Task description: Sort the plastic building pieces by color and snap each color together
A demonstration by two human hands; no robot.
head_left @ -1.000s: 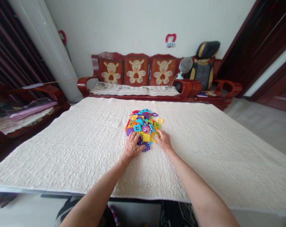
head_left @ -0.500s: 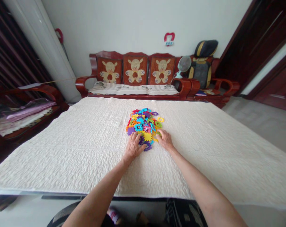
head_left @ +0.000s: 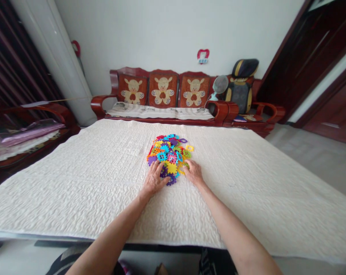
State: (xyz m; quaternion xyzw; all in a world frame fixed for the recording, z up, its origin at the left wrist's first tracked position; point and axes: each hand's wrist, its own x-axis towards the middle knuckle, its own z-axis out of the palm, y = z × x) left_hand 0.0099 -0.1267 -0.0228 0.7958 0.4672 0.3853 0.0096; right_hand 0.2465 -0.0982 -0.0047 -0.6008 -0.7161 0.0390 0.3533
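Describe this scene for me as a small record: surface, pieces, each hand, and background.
Surface: cream quilted cover
Pieces: one heap of colourful notched pieces, overlapping; a yellow square lies between the hands
Left hand: left hand, palm down, fingers spread at the heap's near left edge
Right hand: right hand, fingers bent at the heap's near right edge; whether it grips a piece is unclear
Background: wooden sofa, three bear cushions, small fan

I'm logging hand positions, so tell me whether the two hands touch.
No, the left hand and right hand are apart, with a yellow piece between them.
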